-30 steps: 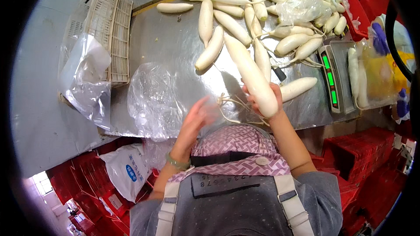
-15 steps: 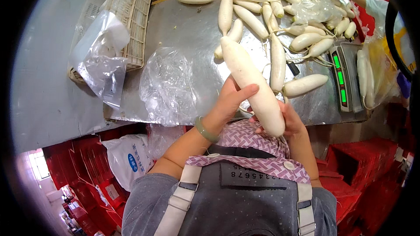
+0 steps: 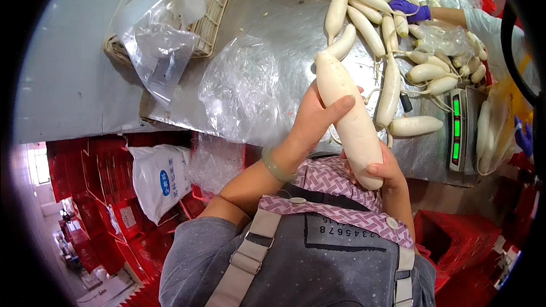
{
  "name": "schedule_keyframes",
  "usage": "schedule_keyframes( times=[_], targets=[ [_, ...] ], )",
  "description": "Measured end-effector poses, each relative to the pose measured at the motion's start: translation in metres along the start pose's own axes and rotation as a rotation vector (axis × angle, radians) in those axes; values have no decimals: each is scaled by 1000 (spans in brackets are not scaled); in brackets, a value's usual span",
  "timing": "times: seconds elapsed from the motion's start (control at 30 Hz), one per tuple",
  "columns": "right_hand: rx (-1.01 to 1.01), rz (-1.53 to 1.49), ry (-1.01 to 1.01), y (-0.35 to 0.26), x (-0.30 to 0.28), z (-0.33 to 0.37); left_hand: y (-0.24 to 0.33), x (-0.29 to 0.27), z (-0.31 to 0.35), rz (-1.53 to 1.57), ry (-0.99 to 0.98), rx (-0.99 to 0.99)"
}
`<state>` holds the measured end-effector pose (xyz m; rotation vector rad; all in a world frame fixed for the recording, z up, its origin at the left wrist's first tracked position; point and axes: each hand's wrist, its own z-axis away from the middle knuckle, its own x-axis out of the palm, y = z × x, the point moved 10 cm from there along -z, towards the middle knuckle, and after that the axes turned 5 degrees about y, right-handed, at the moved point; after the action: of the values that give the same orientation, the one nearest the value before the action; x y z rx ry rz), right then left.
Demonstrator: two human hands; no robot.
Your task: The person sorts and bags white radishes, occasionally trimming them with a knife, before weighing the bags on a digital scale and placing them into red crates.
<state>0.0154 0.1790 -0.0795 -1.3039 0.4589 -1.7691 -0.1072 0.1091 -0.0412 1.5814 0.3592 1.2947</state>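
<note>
A large white daikon radish [image 3: 350,116] is held in front of me over the near edge of the metal table, slanting from upper left to lower right. My left hand [image 3: 318,116] grips its upper half, thumb lying across the top. Lower down, my right hand [image 3: 389,170] holds the near end, with the thumb on the front side and the other fingers partly hidden behind it. Just beyond lie several more daikons, among them a long one [image 3: 389,91] and a shorter one [image 3: 417,125] to the right.
Crumpled clear plastic bags [image 3: 242,88] lie on the table's left, beside a white plastic crate [image 3: 213,14]. A digital scale [image 3: 465,131] with green displays stands at the right. A co-worker's purple-gloved hand [image 3: 410,9] touches the far daikons. Red crates [image 3: 455,244] are below.
My view has shifted, so the table's things sit further right. My right thumb now lies over the front of the daikon's near end. The co-worker's gloved hand has moved closer among the daikons.
</note>
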Motion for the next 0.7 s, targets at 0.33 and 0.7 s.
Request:
schedule_keyframes(
  times=[0.33, 0.7],
  targets=[
    [-688, 1247, 492, -63, 14, 16, 26, -31, -3, -21, 190, 65],
    [-348, 210, 185, -47, -24, -3, -19, -36, 18, 437, -23, -166]
  ],
)
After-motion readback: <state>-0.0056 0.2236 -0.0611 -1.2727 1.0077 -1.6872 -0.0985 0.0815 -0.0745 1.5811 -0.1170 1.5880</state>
